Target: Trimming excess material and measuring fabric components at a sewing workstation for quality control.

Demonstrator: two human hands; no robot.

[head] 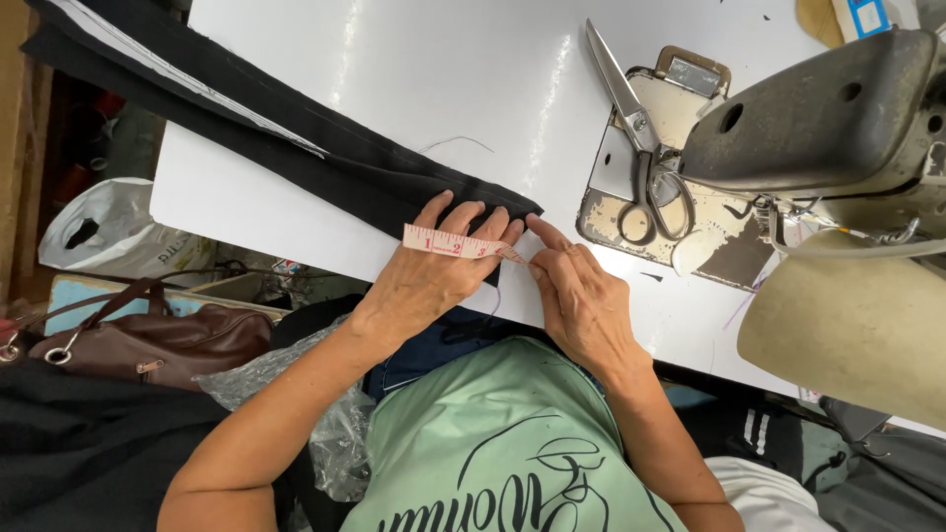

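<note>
Pressing flat on the folded end of the black fabric (296, 138), left hand (434, 271), fingers spread, open, gripping nothing; the tape measure (458, 243) lying across the backs of those fingers. Pinching the tape's end near the fabric's corner, right hand (581, 296), thumb and forefinger closed on it, other fingers curled. Black fabric stretched from that corner up and left across the white table (443, 69), hanging off its far left edge.

Likely to slip: the tape, resting loose over knuckles rather than held flat on cloth, so a small shift of the left hand could skew the reading. Likely to creep too: the fabric, dragged by the weight hanging off the edge if the pressing hand lifts. Close by on the right, scissors (641, 148) with blades open toward the cloth's side, a snag risk if the fabric is swept that way.

Counted: two hands, one tape measure, one strip of black fabric, one pair of scissors, one sewing machine (828, 118) on the right, one brown handbag (148, 340) and one white plastic bag (108, 232) below the table on the left.
</note>
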